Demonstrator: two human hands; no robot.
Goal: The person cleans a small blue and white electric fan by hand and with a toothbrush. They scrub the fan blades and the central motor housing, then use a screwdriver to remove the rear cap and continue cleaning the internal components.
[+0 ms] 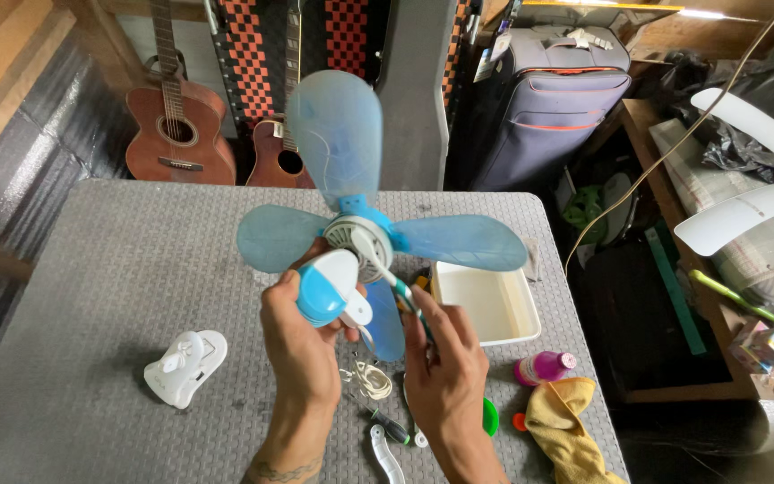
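Small blue fan (365,229) held up above the grey table (91,269), near its middle, four translucent pale-blue blades spread out — one upright, one to each side, the fourth pointing down and mostly hidden behind the hands. White ribbed hub at the centre on a brighter blue mount. Rounded blue-and-white housing (326,285) at the near end, gripped by the left hand (302,345), fingers curled shut around it from below, thumb along its side. Right hand (441,363) closed on a slim green-and-white tool (396,282), tip angled up toward the hub; whether it touches cannot be told.

On the table below: a white moulded cover (185,366) to the left, well apart from the hands; a coil of pale cord (371,378) and a dark-handled screwdriver (387,425) just under the wrists; a white shallow tray (485,305) to the right, beside the fan's right blade; a pink bottle (544,366) and a yellow cloth (566,421) near the right edge. Two guitars (176,121) and a dark suitcase (544,99) against the far wall — a second, white fan (754,179) off to the right.
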